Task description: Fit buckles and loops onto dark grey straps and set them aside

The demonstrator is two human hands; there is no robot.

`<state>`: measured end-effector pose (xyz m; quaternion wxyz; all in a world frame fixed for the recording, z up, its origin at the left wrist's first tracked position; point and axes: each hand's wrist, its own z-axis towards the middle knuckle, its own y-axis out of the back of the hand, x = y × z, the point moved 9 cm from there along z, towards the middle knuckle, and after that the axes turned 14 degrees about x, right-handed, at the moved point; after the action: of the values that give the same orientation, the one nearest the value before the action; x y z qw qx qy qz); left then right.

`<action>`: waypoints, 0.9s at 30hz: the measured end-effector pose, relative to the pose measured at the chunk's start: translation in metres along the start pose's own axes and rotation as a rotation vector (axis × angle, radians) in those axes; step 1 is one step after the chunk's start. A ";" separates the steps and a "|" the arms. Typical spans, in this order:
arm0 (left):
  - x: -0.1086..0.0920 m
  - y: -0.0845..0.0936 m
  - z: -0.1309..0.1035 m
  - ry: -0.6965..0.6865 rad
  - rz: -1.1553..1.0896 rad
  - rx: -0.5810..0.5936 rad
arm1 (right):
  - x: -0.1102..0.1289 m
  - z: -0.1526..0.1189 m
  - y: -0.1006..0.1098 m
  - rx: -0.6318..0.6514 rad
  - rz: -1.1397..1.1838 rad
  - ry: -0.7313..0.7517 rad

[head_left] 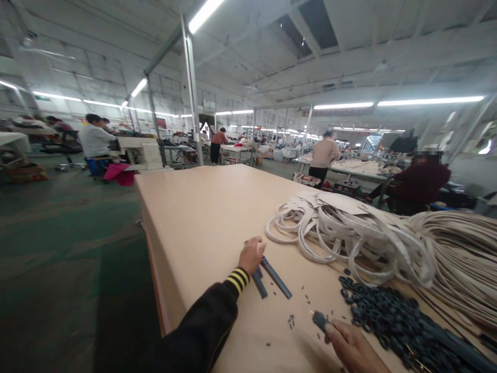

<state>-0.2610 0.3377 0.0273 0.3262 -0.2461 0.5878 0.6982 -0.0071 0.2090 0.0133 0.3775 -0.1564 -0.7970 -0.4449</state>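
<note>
My left hand (251,255), in a black sleeve with yellow-striped cuff, rests on the beige table (202,217) with its fingers closed over the upper ends of two dark blue strips (272,278). My right hand (351,344), low at the frame's bottom, grips a small dark-handled tool (320,320) whose thin tip points left. Small dark bits (291,321) lie scattered on the table between my hands.
A heap of dark rings (392,321) lies right of my right hand. Piles of cream loops and straps (349,233) and cord bundles (458,248) fill the table's right side. Other people work at far tables. Green floor drops off at the left.
</note>
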 end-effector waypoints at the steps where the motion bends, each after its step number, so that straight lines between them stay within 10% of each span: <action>1: 0.020 0.011 0.015 0.023 0.024 -0.011 | 0.003 0.015 0.000 -0.015 0.029 0.017; 6: 0.071 0.009 0.046 0.049 0.103 0.054 | 0.025 0.080 -0.001 -0.040 0.155 0.085; 15: 0.038 -0.029 0.023 -0.096 0.153 0.110 | 0.059 0.176 -0.001 -0.058 -0.230 0.069; 27: 0.025 -0.053 0.035 -0.147 0.246 0.347 | 0.066 0.186 -0.015 -0.070 -0.373 -0.219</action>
<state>-0.2362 0.3815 -0.0191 0.3182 -0.0612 0.6995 0.6370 -0.1458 0.3487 -0.0060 0.1942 -0.0667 -0.8324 -0.5147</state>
